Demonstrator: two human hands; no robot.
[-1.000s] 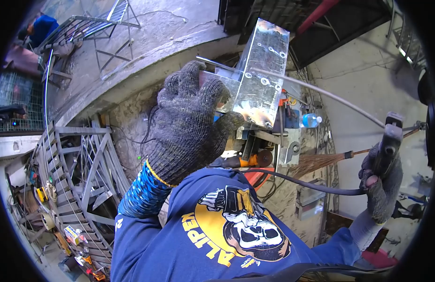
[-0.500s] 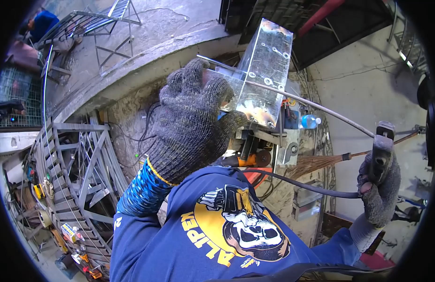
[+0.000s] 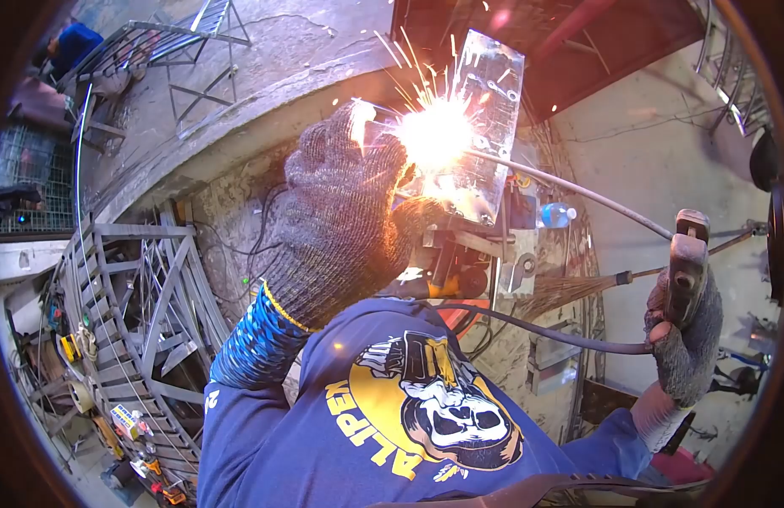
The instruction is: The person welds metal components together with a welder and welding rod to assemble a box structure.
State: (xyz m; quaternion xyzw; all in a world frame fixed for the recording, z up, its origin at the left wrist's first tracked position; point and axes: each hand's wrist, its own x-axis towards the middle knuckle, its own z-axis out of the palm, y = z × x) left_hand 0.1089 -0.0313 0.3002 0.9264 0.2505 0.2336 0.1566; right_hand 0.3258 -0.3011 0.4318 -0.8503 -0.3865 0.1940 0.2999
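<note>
My right hand (image 3: 690, 360), in a grey knit glove, is closed around a welding electrode holder (image 3: 687, 267) at the right. A long welding rod (image 3: 591, 197) runs from the holder to a shiny rectangular metal block (image 3: 495, 89). At its tip a blinding arc (image 3: 436, 135) throws sparks upward and hides the joint. My left hand (image 3: 337, 207), in a dark knit glove, grips a flat metal piece right beside the arc. Glare covers most of that piece and washes out the fingertips.
A cable (image 3: 544, 330) trails from the holder across my front. Beyond the block stand a water bottle (image 3: 557, 216), an orange-and-black power tool (image 3: 460, 284) and a broom (image 3: 561, 292). Metal frames (image 3: 146, 296) lean at the left. A person (image 3: 77, 46) is at the far upper left.
A bright arc and flying sparks have appeared where the rod meets the metal. The holder has shifted up slightly; my left hand keeps its grip in nearly the same place.
</note>
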